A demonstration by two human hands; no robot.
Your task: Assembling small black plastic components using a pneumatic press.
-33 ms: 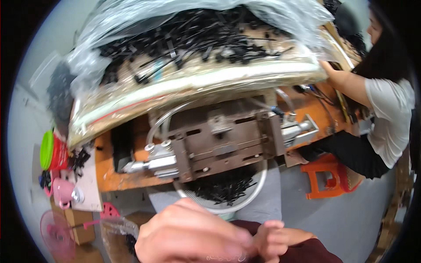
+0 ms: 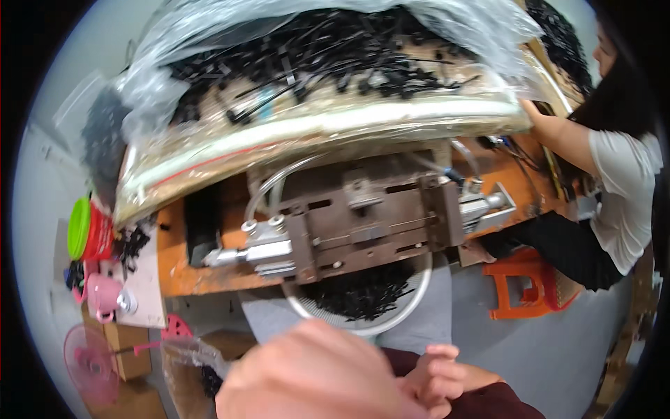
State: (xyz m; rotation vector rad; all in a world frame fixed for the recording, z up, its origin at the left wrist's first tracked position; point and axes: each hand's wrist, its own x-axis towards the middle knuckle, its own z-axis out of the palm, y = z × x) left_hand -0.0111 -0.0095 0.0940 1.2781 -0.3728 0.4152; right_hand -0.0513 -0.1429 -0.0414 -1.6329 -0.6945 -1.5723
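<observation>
Both hands are meeting low in the view: the left hand is looming blurred and loosely curled, the right hand is curling its fingers against it; whether either is holding anything I cannot tell. Just beyond, a round basin is sitting already heaped with small black plastic parts, under the metal press fixture, whose long axis is running left to right, tilting slightly upward to the right. A far larger pile is lying under clear plastic on the bench above, seemingly not yet worked.
</observation>
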